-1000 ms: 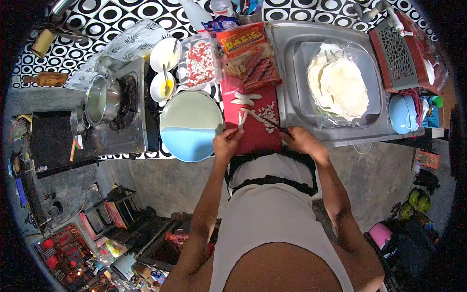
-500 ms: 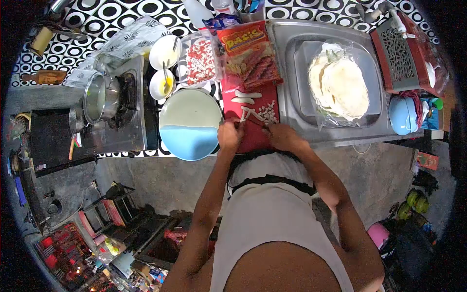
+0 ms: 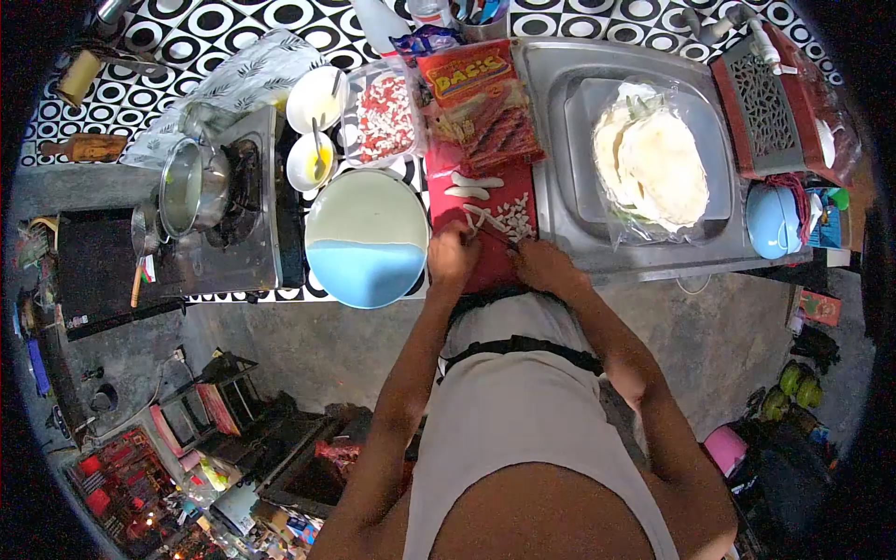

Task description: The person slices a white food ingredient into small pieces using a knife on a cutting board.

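We are cutting white strips [image 3: 487, 218] into small bits on the red cutting board [image 3: 490, 269], which is lying near the front edge of the tabletop [image 3: 408, 171]. Our left hand [image 3: 453, 257] is curling its fingers together, seemingly pinching the near end of a strip toward the board's left edge. Our right hand [image 3: 549, 265] is closing around the handle of a knife [image 3: 502, 240], and its thin blade is pointing in toward the strips; we cannot tell whether the edge is touching one. The cut pieces [image 3: 516, 217] are lying loosely by the board's right edge, while two longer uncut strips [image 3: 467, 192] are resting farther from us, just short of the meat packet [image 3: 483, 112] that is covering the board's far end. A round plate [image 3: 366, 271] is sitting beside the left edge, a clear tub [image 3: 384, 117] is holding red and white pieces beyond it, and flatbreads [image 3: 661, 168] in plastic are lying over the sink [image 3: 611, 264] on the right. As we are judging it, we are partway through the chopping, and the next stroke is calling for a steady strip, left fingertips tucked clear of the blade, and short, even slices.
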The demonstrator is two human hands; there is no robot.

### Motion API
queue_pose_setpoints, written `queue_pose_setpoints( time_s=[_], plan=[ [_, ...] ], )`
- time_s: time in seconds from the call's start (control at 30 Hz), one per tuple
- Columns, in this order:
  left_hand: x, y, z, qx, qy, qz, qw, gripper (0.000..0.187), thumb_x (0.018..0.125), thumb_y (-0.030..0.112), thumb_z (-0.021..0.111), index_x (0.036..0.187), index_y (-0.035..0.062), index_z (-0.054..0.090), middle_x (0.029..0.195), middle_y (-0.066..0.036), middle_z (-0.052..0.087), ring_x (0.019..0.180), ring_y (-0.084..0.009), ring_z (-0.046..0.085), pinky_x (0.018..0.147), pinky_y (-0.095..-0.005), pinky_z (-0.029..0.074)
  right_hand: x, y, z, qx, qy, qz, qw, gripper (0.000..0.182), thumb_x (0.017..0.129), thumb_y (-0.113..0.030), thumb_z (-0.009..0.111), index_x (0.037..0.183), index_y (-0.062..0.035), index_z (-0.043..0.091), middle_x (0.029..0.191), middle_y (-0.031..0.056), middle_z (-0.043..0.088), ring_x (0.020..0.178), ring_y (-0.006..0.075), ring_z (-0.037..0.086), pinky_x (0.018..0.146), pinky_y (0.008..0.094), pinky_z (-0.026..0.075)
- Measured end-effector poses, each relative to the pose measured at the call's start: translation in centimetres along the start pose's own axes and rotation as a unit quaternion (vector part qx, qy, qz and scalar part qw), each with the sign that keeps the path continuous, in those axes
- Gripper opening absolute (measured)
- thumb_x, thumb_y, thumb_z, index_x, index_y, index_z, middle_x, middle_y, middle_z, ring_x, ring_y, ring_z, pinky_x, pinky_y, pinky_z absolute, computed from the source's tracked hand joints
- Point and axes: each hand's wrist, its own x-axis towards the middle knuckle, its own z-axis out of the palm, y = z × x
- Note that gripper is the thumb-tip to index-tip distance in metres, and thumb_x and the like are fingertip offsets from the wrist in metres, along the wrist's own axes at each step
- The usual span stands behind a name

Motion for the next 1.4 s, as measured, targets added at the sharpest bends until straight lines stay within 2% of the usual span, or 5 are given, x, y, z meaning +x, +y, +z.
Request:
queue_pose_setpoints(
  time_s=[0.27,0.5,0.9,1.03,1.4],
  plan=[
    [-0.4,-1.0,-1.0,-0.438,0.057,-0.173,0.881,0.018,0.076,0.0,0.066,0.09,0.0029,0.057,0.076,-0.003,0.062,0.06,-0.012,0.055,0.054,-0.0234,0.043,0.2,0.3,0.7,0.002,0.017,0.002,1.0,0.04,0.089,-0.033,0.042,0.096,0.0036,0.056,0.094,0.0279,0.058,0.092,0.044,0.055,0.083,0.0504,0.042],
    [-0.8,-0.5,-2.5,-0.52,0.09,-0.247,0.813,0.02,0.077,0.003,0.067,0.094,0.005,0.056,0.076,-0.003,0.062,0.055,-0.0068,0.053,0.043,-0.0185,0.038,-0.6,-0.7,-0.6,0.002,-0.004,0.002,1.0,0.044,0.09,-0.035,0.04,0.096,0.0056,0.055,0.096,0.0283,0.058,0.095,0.0434,0.055,0.084,0.0503,0.042],
    [-1.4,-1.0,-4.2,-0.39,0.068,-0.215,0.893,0.029,0.074,0.006,0.07,0.1,0.002,0.057,0.074,-0.003,0.062,0.062,-0.0086,0.055,0.052,-0.0218,0.044,0.3,-0.4,0.0,-0.003,0.0,0.004,1.0,0.043,0.091,-0.034,0.04,0.095,0.0056,0.056,0.095,0.0297,0.058,0.094,0.0425,0.056,0.083,0.0492,0.043],
    [-1.9,-1.0,-2.4,-0.19,-0.001,0.005,0.982,0.03,0.067,0.01,0.075,0.094,0.0049,0.061,0.075,-0.008,0.066,0.068,-0.014,0.062,0.061,-0.0279,0.049,0.4,-0.4,-0.1,0.011,0.035,-0.046,0.998,0.04,0.09,-0.032,0.042,0.098,0.0043,0.057,0.094,0.0289,0.058,0.093,0.0418,0.056,0.082,0.0483,0.043],
    [-0.3,1.0,-1.6,-0.03,-0.038,-0.003,0.999,0.025,0.071,0.014,0.067,0.094,0.0091,0.062,0.082,-0.014,0.063,0.077,-0.0333,0.061,0.067,-0.0413,0.047,-0.6,0.4,-0.3,0.084,0.072,0.005,0.994,0.04,0.089,-0.036,0.046,0.096,0.0025,0.056,0.09,0.029,0.059,0.091,0.0437,0.056,0.079,0.0497,0.043]
  ],
)
